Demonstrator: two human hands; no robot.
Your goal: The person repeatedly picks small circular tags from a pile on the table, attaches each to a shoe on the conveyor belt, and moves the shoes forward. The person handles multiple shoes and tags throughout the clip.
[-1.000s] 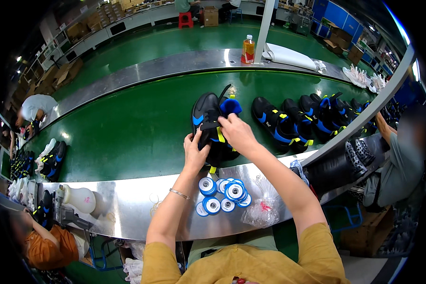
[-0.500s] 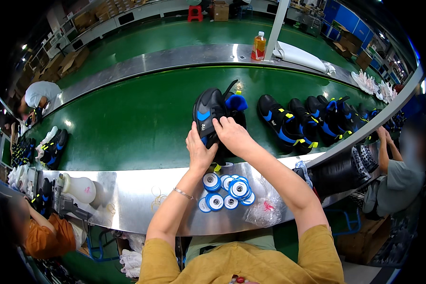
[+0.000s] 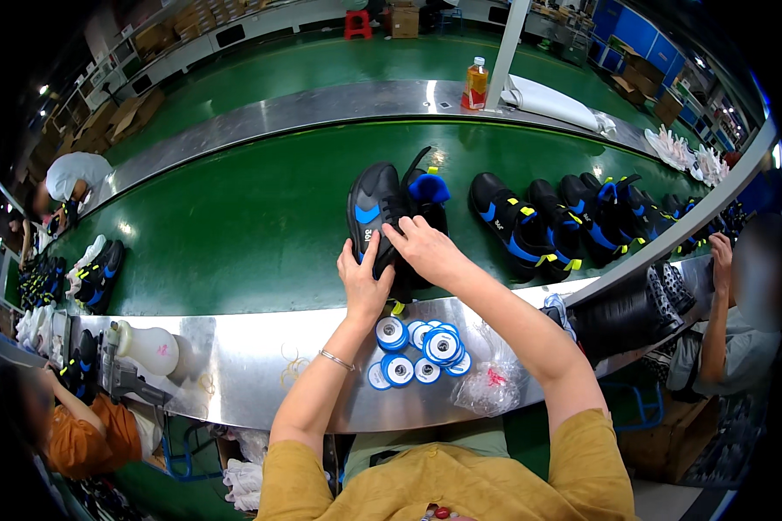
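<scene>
Both hands (image 3: 365, 282) (image 3: 426, 247) hold a black-and-blue shoe (image 3: 375, 213) on the green belt (image 3: 235, 226).

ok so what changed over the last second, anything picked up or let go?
Little. Both the left hand and the right hand stay on the black and blue shoe on the green belt, right fingers at its opening; nothing picked up or released. The shoe holds its place. The blue and white tape rolls and the row of shoes are unchanged.
</scene>
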